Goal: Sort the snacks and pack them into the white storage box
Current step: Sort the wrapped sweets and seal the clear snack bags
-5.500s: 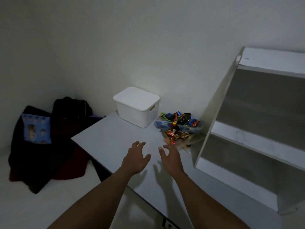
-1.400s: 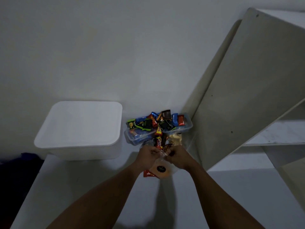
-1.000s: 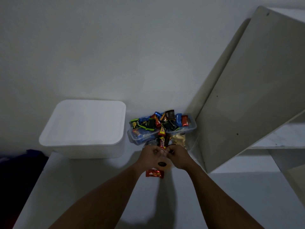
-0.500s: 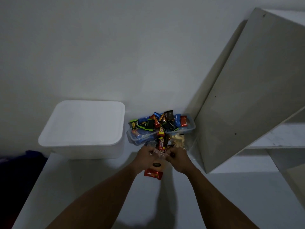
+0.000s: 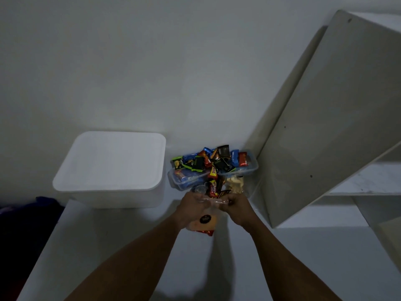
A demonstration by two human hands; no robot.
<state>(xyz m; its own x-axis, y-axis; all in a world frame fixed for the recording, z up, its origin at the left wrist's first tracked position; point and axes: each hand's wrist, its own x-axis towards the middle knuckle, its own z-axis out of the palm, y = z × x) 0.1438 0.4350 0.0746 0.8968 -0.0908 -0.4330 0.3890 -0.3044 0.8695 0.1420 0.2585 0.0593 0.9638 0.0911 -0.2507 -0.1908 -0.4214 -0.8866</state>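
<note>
Head view has the left hand (image 5: 191, 205) and right hand (image 5: 238, 208) pinching a clear snack bag (image 5: 205, 220) between them, the lidded white storage box (image 5: 110, 161) lying beyond-left, nearer the left hand.

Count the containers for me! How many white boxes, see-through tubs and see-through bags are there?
white storage box: 1
see-through snack tubs: 2
see-through bag, gripped by the left hand and the right hand: 1
Total: 4
</note>
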